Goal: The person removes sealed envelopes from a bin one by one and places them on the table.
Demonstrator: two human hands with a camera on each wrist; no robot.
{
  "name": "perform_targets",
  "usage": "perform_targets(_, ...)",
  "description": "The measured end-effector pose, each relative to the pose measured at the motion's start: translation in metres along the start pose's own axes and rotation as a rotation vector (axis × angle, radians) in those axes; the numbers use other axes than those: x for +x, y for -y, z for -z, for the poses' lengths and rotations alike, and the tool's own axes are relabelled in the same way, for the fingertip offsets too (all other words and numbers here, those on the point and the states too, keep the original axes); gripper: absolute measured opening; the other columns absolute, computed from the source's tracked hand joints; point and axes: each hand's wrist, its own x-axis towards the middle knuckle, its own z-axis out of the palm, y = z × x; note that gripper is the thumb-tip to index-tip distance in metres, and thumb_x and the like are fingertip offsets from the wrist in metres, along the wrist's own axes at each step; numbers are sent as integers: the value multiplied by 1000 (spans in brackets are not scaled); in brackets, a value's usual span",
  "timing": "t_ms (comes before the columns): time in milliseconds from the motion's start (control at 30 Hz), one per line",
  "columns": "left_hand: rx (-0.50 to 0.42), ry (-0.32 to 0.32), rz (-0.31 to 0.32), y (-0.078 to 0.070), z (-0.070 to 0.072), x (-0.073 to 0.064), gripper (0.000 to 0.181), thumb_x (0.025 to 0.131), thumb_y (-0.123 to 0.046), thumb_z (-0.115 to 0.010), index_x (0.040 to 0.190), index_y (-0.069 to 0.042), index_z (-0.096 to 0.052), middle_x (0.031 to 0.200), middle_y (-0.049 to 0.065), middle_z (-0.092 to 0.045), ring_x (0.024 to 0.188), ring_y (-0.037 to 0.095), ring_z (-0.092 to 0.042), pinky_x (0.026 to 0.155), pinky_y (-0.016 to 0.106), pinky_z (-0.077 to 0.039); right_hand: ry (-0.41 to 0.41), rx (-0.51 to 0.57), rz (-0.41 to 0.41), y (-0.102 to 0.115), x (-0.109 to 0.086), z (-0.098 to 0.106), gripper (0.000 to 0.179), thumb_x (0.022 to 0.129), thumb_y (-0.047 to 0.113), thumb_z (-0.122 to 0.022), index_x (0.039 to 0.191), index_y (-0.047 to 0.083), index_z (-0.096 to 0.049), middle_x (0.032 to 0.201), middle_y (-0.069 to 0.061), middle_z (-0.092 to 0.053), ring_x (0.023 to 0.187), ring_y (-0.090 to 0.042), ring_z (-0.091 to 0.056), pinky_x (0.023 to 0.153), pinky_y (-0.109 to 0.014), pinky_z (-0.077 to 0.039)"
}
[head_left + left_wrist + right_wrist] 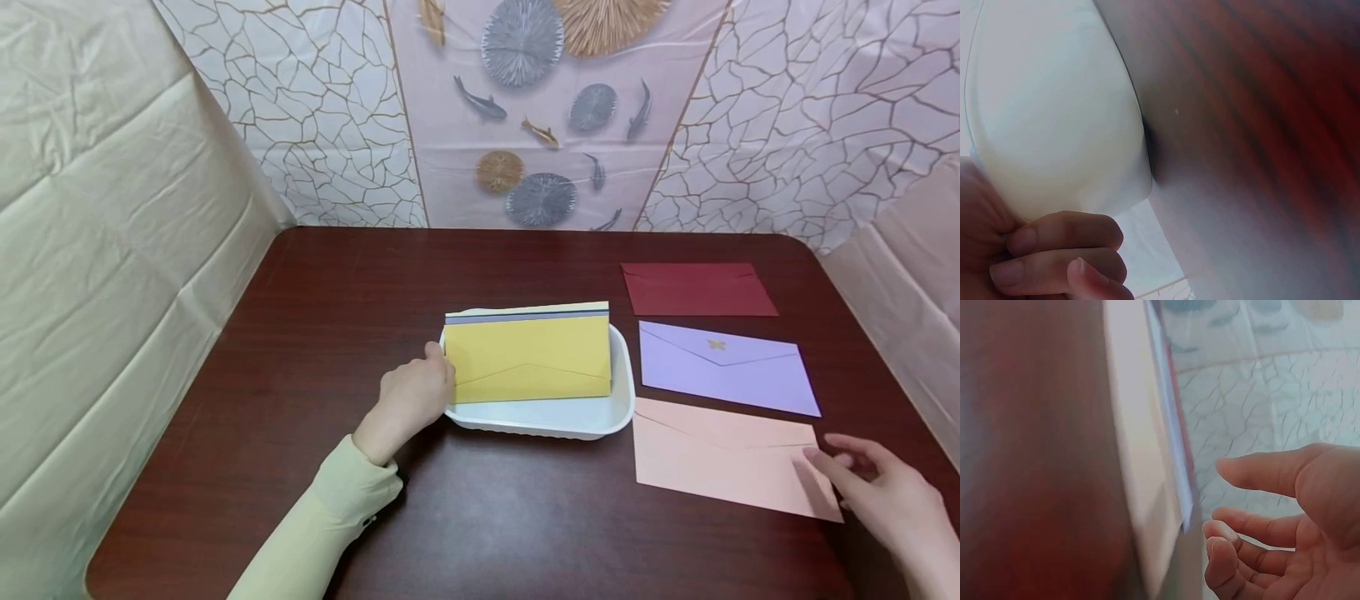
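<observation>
Likely a pick-or-place step: right grip [888, 500] loosely open, empty, pink envelope [723, 458] just beside it; left grip [414, 392] curled, seemingly on tray [624, 383]. Next needs an edge pinch.

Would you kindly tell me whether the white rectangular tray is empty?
Not empty: the tray holds a yellow rectangular paper envelope, with pale and purple edges showing behind its top.

At centre are a yellow envelope [528, 358] and white tray [547, 412]; at right, a dark red envelope [699, 292], a lavender envelope [727, 379] and a pink envelope [720, 467]. The white backdrop [330, 125] at upper left has gold crackle.
</observation>
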Motion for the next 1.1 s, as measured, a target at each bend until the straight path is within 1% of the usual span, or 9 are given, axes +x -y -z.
perform_targets(100, 0, 9, 6, 0, 1, 0, 27, 107, -26, -31, 93, -6, -41, 63, 10, -54, 58, 30, -58, 53, 48, -45, -16, -2, 53, 17, 10, 5, 58, 97, 43, -65, 127, -6, -58, 73, 19, -54, 63, 14, -40, 66, -28, -31)
perform_targets(267, 1, 14, 9, -1, 2, 1, 27, 107, -27, -30, 95, -6, -42, 65, 9, -55, 60, 30, -59, 55, 48, -46, -12, 8, 131, 47, 25, 13, 57, 96, 42, -66, 129, -5, -59, 82, 9, -61, 60, 10, -47, 59, -25, -35)
perform_targets(333, 3, 15, 7, -1, 2, 2, 28, 107, -28, -30, 96, -6, -42, 65, 10, -55, 61, 31, -60, 56, 48, -46, -11, 5, 157, 60, 30, 16, 57, 96, 43, -65, 129, -3, -60, 83, 7, -63, 61, 10, -47, 59, -27, -35)
perform_targets(533, 4, 22, 15, -2, 3, 0, 28, 107, -28, -31, 96, -5, -43, 65, 10, -55, 60, 31, -60, 56, 48, -46, -18, 71, 245, 91, 42, 22, 49, 96, 41, -67, 127, 4, -63, 79, 22, -56, 64, 6, -51, 60, -24, -37)
perform_targets(633, 2, 21, 21, -1, 2, -1, 28, 107, -28, -31, 96, -5, -43, 66, 11, -55, 61, 31, -60, 56, 48, -46, -10, 107, 273, 105, 46, 23, 46, 96, 40, -67, 127, 6, -63, 82, 22, -57, 64, 5, -56, 58, -21, -40)
perform_targets(700, 1, 20, 20, -1, 2, -1, 28, 107, -28, -31, 96, -5, -43, 66, 10, -55, 62, 31, -60, 56, 48, -46, 1, 115, 280, 112, 48, 22, 46, 96, 41, -67, 128, 8, -63, 86, 16, -61, 63, 4, -58, 57, -21, -42)
perform_targets(767, 4, 17, 18, -1, 2, -1, 28, 107, -28, -31, 96, -5, -43, 66, 11, -55, 62, 32, -61, 56, 48, -46, 8, 121, 289, 119, 50, 20, 45, 97, 40, -67, 128, 7, -63, 91, 5, -66, 65, 4, -58, 57, -21, -43)
perform_targets(1000, 11, 18, 18, -2, 4, -2, 28, 107, -28, -30, 95, -6, -42, 66, 11, -56, 64, 33, -62, 57, 49, -47, 35, 153, 317, 138, 53, 13, 47, 96, 42, -67, 129, 8, -63, 97, 6, -65, 72, 9, -55, 61, -17, -45)
perform_targets(1100, 11, 14, 18, -2, 3, -2, 28, 107, -28, -30, 95, -6, -42, 66, 11, -56, 64, 33, -62, 57, 49, -46, 50, 149, 334, 146, 55, 8, 47, 97, 41, -66, 130, 7, -63, 106, -9, -67, 73, 9, -55, 62, -17, -45)
